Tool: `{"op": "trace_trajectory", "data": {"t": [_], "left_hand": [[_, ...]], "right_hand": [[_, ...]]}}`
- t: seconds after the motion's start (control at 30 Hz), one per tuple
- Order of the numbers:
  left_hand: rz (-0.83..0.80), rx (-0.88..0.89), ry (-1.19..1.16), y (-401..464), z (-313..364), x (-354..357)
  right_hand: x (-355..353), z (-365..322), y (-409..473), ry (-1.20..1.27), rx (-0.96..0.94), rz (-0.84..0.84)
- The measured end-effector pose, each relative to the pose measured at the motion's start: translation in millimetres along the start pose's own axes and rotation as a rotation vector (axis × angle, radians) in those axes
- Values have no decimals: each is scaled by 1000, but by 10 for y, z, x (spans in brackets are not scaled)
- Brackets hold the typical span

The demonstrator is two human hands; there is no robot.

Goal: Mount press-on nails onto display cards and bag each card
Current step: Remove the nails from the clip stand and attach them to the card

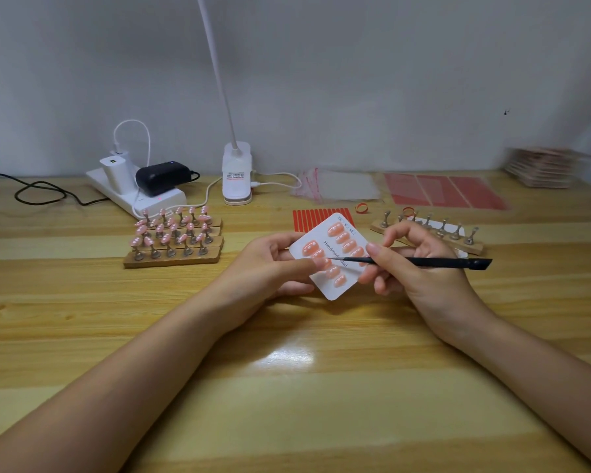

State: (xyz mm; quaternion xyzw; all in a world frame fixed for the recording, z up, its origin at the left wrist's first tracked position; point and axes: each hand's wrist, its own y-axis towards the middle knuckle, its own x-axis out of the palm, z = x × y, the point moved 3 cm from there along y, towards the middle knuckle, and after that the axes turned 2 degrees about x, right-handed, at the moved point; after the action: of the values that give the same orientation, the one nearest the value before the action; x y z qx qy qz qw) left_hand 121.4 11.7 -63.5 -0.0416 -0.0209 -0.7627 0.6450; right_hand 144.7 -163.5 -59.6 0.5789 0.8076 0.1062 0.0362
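Here my left hand [270, 264] pinches the display card [333, 256] above the desk [287, 370] while my right hand [420, 264] grips black tweezers [413, 262] over its press-on nails [342, 237]; light, bendy, so I'd judge holding bare edges safest.

Nail-craft workbench (nail stands [174, 235], lamp [236, 172])
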Motion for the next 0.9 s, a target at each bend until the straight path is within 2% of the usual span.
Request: {"op": "trace_trajectory", "data": {"t": [0.27,0.43,0.5,0.63,0.8,0.9], "left_hand": [[103,-2,48,35,-32,10],[145,-8,27,32,-17,10],[166,-6,19,31,-9,7],[210,4,-39,27,3,-7],[253,13,-111,19,0,-41],[262,16,-126,10,-1,-44]], "right_hand": [[-18,-10,-16,-10,-17,25],[-124,-42,-27,43,-180,221],[-165,-63,-26,-28,-244,272],[-215,-35,-8,-306,-215,217],[-173,-10,-8,-1117,-358,116],[-126,10,-3,-1268,-311,1]]}}
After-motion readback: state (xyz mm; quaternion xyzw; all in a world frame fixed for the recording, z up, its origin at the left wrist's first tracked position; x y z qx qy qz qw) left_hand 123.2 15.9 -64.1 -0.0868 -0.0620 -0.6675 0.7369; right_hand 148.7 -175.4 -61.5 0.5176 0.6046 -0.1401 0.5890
